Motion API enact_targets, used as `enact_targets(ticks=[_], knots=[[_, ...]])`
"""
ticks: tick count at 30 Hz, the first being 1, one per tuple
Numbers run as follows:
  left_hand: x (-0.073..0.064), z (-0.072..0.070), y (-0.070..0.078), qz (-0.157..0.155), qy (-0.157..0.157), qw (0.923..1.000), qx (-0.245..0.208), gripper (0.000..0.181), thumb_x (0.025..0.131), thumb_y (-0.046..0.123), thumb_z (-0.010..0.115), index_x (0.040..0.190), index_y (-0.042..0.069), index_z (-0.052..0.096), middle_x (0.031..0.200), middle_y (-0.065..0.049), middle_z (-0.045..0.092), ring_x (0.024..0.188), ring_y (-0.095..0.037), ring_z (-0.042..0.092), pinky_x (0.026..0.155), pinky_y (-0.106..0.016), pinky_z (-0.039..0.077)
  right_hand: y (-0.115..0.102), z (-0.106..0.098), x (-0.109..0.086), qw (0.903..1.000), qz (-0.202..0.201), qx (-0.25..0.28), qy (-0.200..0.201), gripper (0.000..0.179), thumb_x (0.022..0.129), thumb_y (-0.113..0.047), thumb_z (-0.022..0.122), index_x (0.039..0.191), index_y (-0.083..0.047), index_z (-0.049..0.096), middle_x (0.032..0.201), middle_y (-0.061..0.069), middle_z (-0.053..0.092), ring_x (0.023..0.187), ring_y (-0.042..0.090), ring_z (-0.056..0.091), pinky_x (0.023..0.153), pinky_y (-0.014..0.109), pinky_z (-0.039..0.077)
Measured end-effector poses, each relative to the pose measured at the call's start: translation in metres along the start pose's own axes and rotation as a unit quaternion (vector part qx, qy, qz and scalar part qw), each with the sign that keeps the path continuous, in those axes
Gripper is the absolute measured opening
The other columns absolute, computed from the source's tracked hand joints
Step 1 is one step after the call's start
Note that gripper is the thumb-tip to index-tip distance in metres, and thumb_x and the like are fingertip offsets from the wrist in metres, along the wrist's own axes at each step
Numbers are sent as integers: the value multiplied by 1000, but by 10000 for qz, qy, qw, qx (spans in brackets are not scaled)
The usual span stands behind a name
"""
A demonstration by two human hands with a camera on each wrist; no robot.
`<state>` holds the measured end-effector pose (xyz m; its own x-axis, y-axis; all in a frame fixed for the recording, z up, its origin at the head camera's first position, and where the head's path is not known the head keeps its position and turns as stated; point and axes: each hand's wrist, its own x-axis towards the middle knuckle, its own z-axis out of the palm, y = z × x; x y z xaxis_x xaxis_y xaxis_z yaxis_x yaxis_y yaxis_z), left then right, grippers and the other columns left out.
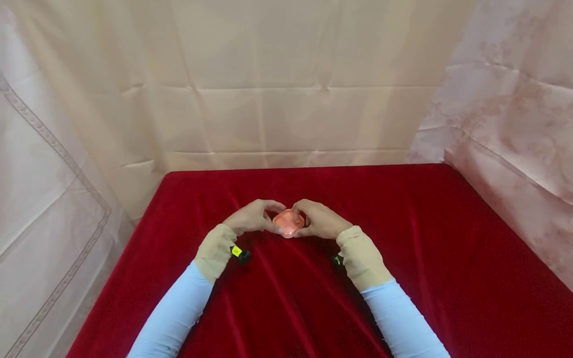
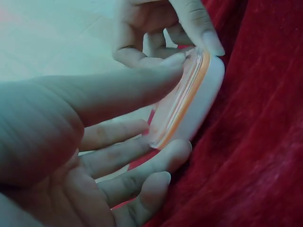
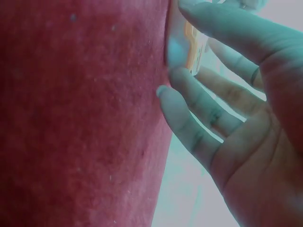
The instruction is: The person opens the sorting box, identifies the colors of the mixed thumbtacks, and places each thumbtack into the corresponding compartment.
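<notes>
A small, low container (image 1: 288, 223) with a wavy outline and a pinkish-orange top is between my two hands on the red cloth. In the left wrist view the container (image 2: 201, 97) shows a pale base, an orange band round its side and a clear rim. My left hand (image 1: 252, 216) holds its left side, thumb over the top edge and fingers at the side. From the right, my right hand (image 1: 324, 220) grips the opposite edge between thumb and fingers. Only one end of the container (image 3: 178, 49) appears in the right wrist view. The lid looks closed.
A dark red velvet cloth (image 1: 403, 248) covers the table, with soft creases near the front. Beige curtain (image 1: 291, 99) hangs behind the far edge. Pale patterned sheets (image 1: 515, 109) stand along the sides. Small black devices (image 1: 241, 255) are strapped at the wrists.
</notes>
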<state>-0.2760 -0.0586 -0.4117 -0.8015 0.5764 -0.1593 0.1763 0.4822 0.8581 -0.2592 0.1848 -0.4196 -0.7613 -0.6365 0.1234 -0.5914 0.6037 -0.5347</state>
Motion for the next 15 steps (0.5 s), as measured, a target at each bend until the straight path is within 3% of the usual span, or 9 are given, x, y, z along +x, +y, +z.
enact_targets(ticks=[4,8,15], knots=[[2,8,0,136,-171,9997,85,78,76,9,92,144,5,53,141,-12,58,76,-16,60,76,-28,51,-1,2,0,10000,-47,-5,-36,37,81,-20,90,102,-10,61,106,4,64,93,17,58,81,31,49],[5,12,0,212,-58,9994,253,78,74,14,95,140,6,55,137,-12,57,83,-17,57,80,-29,50,-2,1,1,10000,-48,33,-25,37,80,-21,90,100,-9,62,93,5,62,85,20,57,74,31,48],[5,13,2,151,48,9991,388,75,73,15,95,137,7,56,131,-9,59,87,-19,59,80,-29,50,1,-1,0,9999,49,63,-106,37,81,-23,90,104,-9,63,92,5,62,79,17,58,69,29,50]])
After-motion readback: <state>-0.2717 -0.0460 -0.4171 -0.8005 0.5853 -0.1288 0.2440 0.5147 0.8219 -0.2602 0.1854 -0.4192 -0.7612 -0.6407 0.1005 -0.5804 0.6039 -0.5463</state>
